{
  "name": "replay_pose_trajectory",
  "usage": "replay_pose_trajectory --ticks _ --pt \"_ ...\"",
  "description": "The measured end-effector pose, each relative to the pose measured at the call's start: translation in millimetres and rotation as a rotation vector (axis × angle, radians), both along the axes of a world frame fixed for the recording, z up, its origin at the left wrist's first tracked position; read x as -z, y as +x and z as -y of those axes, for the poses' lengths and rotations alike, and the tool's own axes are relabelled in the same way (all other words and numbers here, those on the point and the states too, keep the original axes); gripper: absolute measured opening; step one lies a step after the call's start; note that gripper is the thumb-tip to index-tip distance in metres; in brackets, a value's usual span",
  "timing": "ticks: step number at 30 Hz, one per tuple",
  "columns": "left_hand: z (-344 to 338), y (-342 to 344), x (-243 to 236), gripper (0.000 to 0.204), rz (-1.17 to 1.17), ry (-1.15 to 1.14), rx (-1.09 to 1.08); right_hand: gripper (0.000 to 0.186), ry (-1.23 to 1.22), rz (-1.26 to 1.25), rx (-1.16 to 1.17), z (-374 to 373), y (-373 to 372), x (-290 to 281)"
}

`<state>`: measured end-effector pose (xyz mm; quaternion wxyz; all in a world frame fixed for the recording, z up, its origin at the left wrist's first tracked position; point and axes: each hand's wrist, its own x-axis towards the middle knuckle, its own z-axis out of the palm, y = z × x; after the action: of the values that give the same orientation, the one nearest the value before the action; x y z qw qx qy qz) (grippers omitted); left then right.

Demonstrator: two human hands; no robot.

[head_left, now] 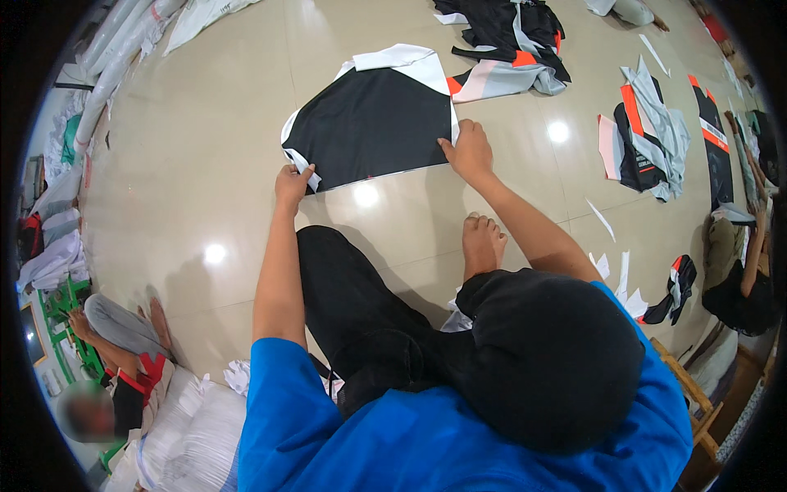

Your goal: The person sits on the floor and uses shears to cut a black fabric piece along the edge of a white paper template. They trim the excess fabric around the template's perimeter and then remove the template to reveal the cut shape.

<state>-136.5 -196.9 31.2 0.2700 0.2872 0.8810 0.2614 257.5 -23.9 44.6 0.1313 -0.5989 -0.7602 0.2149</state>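
A black fabric garment piece with white sleeves [373, 123] lies spread on the tiled floor in front of me. My left hand [293, 184] pinches its near left corner, where a strip of white cloth folds over the black. At the near right corner my right hand [469, 153] grips the edge, thumb on top of the black cloth. The near edge runs fairly straight between my two hands. The white part at the far side is bunched and partly folded over.
Beyond it lies a pile of black, grey and orange cloth pieces [516, 49]. More cut pieces [648, 131] and white scraps [625, 283] are to the right. A person [123, 361] sits at lower left beside white sacks [197, 430]; another person [738, 279] is at the right edge.
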Motion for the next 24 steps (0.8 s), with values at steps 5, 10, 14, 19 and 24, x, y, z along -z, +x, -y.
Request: replay_pose_trajectory --ticks 5,10,14,19,24 --pt "-0.8 -11.1 7.5 0.06 -0.124 -0.108 0.038 0.034 -0.074 -0.076 0.006 3.2 -3.8 14.1" --pt "-5.6 -0.3 -4.6 0.061 -0.269 -0.085 -0.047 0.034 -0.213 -0.242 0.081 3.8 -2.1 12.9" --pt "-7.2 14.4 -13.6 0.083 -0.337 -0.124 -0.071 0.043 -0.332 -0.47 0.229 9.6 11.8 30.0" --pt "-9.8 6.9 -12.6 0.089 -0.28 -0.212 -0.145 0.048 -0.529 -0.563 0.303 7.1 19.3 6.2" --pt "-1.2 -16.7 2.0 0.064 -0.158 -0.169 -0.088 0.04 -0.692 -0.68 0.358 -4.2 23.7 1.5"
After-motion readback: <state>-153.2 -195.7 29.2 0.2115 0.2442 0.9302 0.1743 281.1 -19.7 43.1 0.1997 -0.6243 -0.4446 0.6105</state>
